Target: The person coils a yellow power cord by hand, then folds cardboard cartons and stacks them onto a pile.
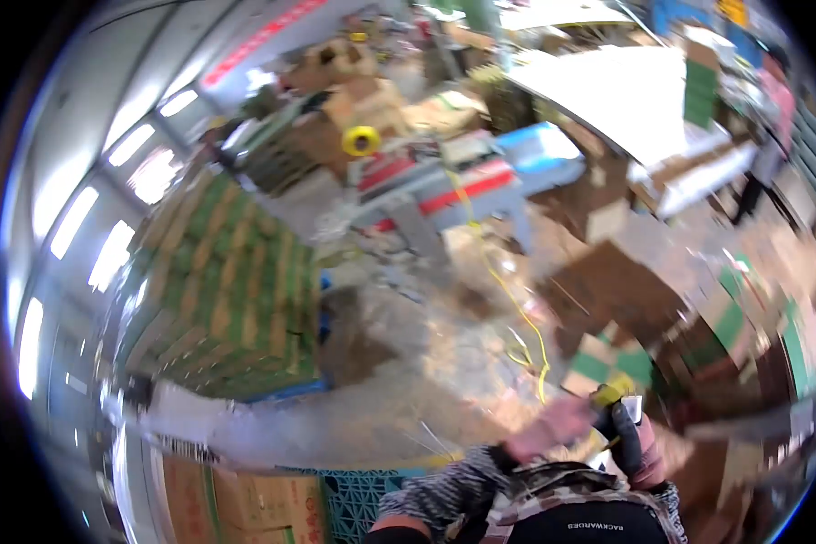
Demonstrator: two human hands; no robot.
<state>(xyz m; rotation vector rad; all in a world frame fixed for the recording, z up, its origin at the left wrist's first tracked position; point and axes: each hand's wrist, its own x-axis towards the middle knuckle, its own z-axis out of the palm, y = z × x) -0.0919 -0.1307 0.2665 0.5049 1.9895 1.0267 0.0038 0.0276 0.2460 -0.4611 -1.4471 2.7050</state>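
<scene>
At waist height, left hand [558, 426], grip too blurred to tell, right hand [627, 439] clasping a small whitish object [636, 408]

Left hand [549, 430] and right hand [627, 439], blurred, meet by a yellow thing [616, 387] before the machine [473, 188]. Stacked boxes [231, 281] stand left of the machine.

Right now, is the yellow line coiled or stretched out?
Stretched out but slack: the yellow line trails across the floor in curves.

Matt cardboard, plastic
Carton stack [231, 290] matt cardboard; nearer than it, plastic lattice [367, 500]; rightward, smooth plastic-looking yellow cord [544, 364].
</scene>
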